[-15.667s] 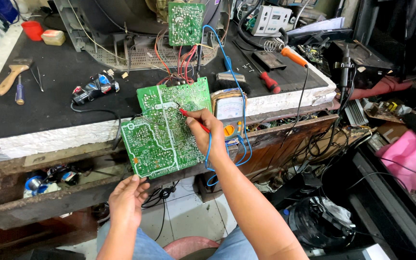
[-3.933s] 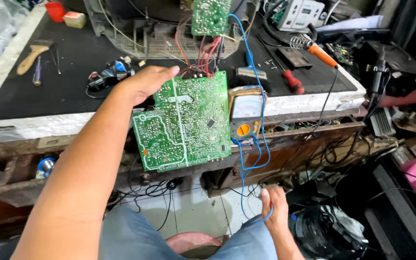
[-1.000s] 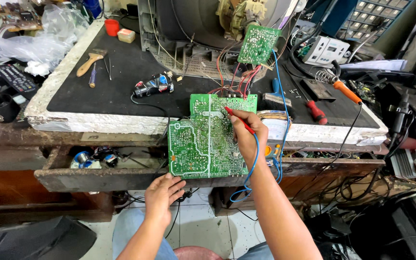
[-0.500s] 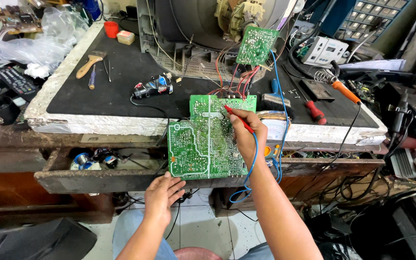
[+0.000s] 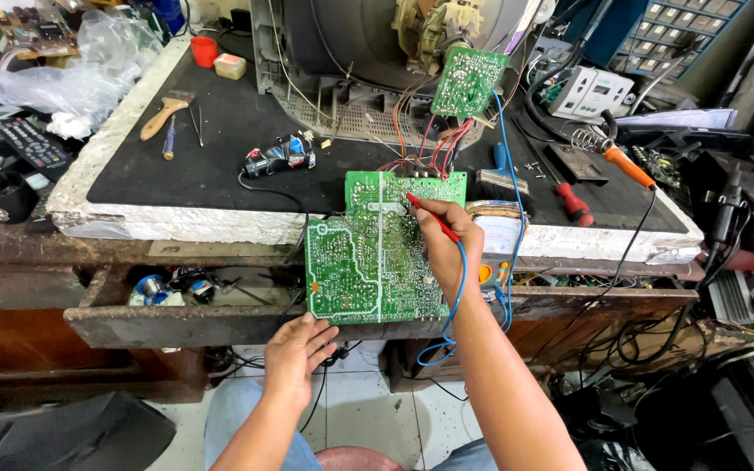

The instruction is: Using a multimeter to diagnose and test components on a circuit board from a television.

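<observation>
1. Since a moment ago, little change: right hand (image 5: 447,240) stays clenched on the red probe (image 5: 429,216), tip on the upper part of the green circuit board (image 5: 377,253).
2. Left hand (image 5: 300,347) stays at the board's lower edge, fingers loose, supporting it; the reading seems ongoing.
3. Board tilts off the tabletop (image 5: 176,166) edge, above the open drawer (image 5: 185,301) holding solder spools and oddments.

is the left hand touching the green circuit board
Touching. The head view shows the left hand with its fingertips against the lower edge of the green circuit board.
</observation>
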